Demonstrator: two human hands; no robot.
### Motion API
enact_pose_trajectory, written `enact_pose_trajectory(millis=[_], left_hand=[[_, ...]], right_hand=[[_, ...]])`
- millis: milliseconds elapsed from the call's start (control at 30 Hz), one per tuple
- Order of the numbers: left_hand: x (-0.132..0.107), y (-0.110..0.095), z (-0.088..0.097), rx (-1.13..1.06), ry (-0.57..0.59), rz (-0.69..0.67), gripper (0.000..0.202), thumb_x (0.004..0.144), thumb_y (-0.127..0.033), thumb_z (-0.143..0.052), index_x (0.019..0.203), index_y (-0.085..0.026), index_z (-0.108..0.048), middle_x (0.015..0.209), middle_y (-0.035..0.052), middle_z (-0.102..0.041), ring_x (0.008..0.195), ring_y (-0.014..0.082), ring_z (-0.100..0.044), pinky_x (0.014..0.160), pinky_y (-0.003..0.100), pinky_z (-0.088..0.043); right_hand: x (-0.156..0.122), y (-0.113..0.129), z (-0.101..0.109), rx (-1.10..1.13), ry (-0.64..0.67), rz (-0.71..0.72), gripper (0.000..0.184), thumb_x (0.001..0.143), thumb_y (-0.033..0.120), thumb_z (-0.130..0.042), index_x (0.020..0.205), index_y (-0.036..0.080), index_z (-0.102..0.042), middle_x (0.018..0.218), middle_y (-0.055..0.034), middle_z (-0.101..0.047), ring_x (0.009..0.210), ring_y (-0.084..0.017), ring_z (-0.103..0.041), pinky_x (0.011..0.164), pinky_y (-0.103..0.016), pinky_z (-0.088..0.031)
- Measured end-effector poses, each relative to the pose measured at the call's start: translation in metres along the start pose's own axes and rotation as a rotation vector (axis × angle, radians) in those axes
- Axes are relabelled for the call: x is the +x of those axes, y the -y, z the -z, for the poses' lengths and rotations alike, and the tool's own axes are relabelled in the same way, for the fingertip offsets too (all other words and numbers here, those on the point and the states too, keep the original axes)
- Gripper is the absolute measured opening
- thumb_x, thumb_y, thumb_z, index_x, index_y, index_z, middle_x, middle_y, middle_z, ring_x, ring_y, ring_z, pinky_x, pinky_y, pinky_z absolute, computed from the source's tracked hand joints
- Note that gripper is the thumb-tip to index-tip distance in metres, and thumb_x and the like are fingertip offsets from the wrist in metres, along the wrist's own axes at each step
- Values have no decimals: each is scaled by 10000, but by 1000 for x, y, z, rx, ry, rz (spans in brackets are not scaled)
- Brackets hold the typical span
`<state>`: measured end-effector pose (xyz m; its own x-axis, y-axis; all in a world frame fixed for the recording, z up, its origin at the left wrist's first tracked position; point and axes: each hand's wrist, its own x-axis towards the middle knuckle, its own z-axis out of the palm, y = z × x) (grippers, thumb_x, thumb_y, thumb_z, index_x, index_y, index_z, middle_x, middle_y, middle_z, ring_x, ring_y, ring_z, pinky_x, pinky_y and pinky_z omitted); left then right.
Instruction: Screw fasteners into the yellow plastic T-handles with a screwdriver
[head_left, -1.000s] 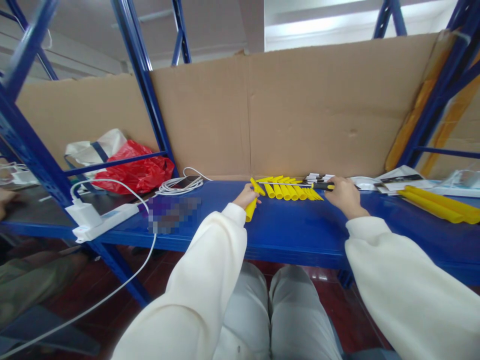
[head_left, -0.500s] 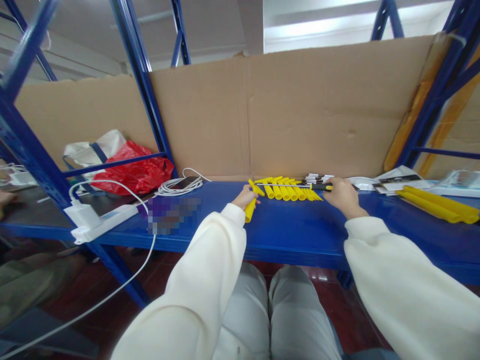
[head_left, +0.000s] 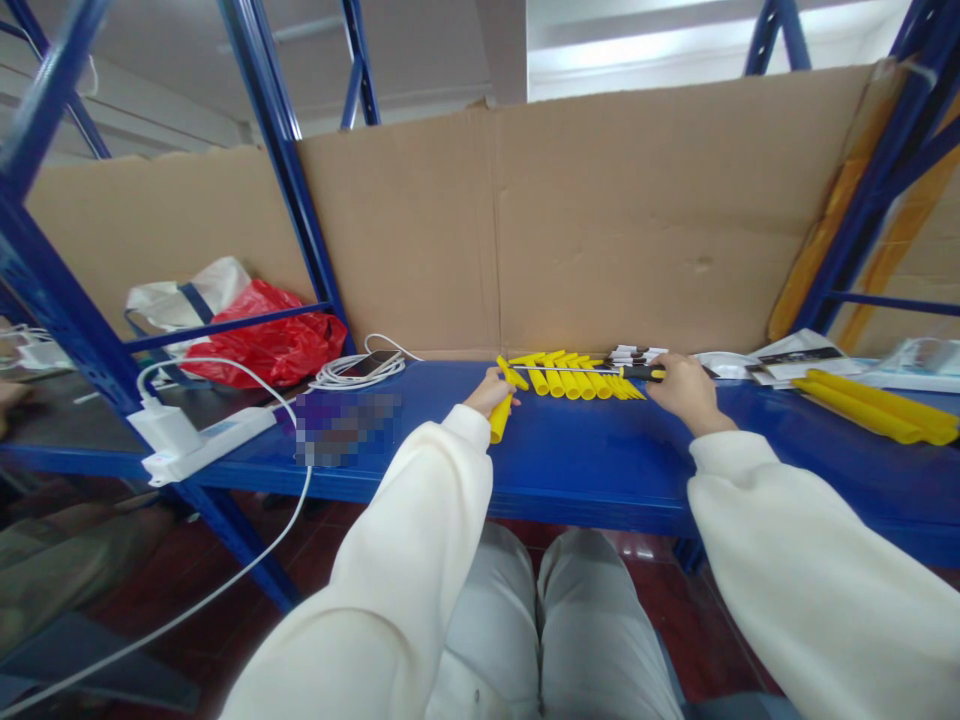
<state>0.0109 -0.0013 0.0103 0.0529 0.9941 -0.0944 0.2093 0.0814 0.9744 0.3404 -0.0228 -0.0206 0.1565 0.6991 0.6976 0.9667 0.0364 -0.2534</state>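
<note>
My left hand [head_left: 489, 391] is closed round a yellow plastic tube [head_left: 501, 419] that rests on the blue shelf [head_left: 585, 460]. My right hand [head_left: 684, 390] is closed on the black and yellow handle of a screwdriver [head_left: 592, 371]. Its thin metal shaft runs leftward, level, with its tip near the top end of the tube in my left hand. Behind the shaft, a row of several yellow tubes [head_left: 576, 379] lies side by side at the back of the shelf. Both arms are in white sleeves.
A cardboard sheet [head_left: 600, 220] backs the shelf. To the left are a phone with a coiled white cable [head_left: 360, 368], a white power strip with a charger [head_left: 199, 438] and a red bag [head_left: 270, 340]. Long yellow tubes [head_left: 877, 418] and papers [head_left: 795, 355] lie at right.
The screwdriver shaft has shifted slightly left toward the tube in my left hand. Both hands have stayed almost in place.
</note>
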Motion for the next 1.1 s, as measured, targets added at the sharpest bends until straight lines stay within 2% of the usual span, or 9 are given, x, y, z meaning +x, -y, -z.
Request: enact_pose_trajectory(millis=[200, 400, 533, 667, 767, 867, 933, 1100], left_hand=[[1, 0, -1, 12, -9, -30, 626, 933, 17, -562, 1509, -192, -433, 1100, 47, -734, 568, 95, -598, 492, 210, -469], [7, 6, 0, 43, -38, -122, 636, 896, 78, -581, 1443, -226, -468, 1041, -2, -721, 570, 61, -568, 551, 168, -513], [13, 11, 1, 74, -39, -170, 638, 873, 82, -625, 1423, -224, -519, 1119, 21, -731, 580, 53, -577, 585, 175, -525], [16, 15, -1, 110, -37, -200, 656, 880, 78, -606, 1460, -219, -530, 1215, 55, -739, 595, 52, -573, 578, 168, -505], [20, 19, -3, 131, -24, -218, 692, 864, 57, -614, 1489, -226, -524, 1306, 81, -738, 628, 60, -601, 562, 153, -497], [26, 23, -2, 147, -25, -251, 725, 831, 53, -626, 1497, -214, -527, 1399, 112, -719, 668, 63, -635, 570, 147, -512], [29, 25, -1, 162, -49, -273, 742, 815, 62, -626, 1501, -208, -538, 1440, 123, -704, 669, 60, -641, 580, 158, -524], [31, 26, 1, 182, -110, -279, 742, 831, 59, -617, 1517, -217, -555, 1466, 122, -694, 650, 62, -647, 599, 185, -551]], right_hand=[[4, -2, 3, -38, 49, 56, 340, 750, 197, -672, 1061, 193, -811, 1014, -164, -772, 1017, -377, -688, 955, -493, -562], [9, -9, 1, 5, -31, 142, 354, 774, 266, -643, 1094, 187, -775, 1035, -167, -712, 1057, -394, -623, 1002, -544, -513], [11, -15, -2, 8, -17, 145, 419, 762, 275, -664, 1154, 174, -769, 1044, -172, -697, 1070, -408, -615, 1015, -575, -511], [10, -21, -3, -71, 11, 124, 356, 772, 309, -698, 1090, 159, -752, 1049, -194, -686, 1099, -417, -628, 1011, -549, -526], [7, -24, -2, -124, 42, 75, 303, 780, 336, -726, 1048, 197, -703, 1017, -175, -705, 1040, -386, -659, 926, -487, -553], [4, -23, -2, -133, 91, -15, 334, 817, 393, -761, 1075, 219, -639, 959, -152, -738, 917, -349, -699, 807, -421, -554], [4, -21, -3, -123, 128, -26, 360, 823, 408, -781, 1087, 227, -618, 939, -146, -757, 871, -342, -719, 775, -406, -551], [11, -16, -9, -89, 171, 96, 280, 788, 298, -741, 1049, 207, -691, 1018, -173, -787, 1015, -382, -746, 913, -464, -581]])
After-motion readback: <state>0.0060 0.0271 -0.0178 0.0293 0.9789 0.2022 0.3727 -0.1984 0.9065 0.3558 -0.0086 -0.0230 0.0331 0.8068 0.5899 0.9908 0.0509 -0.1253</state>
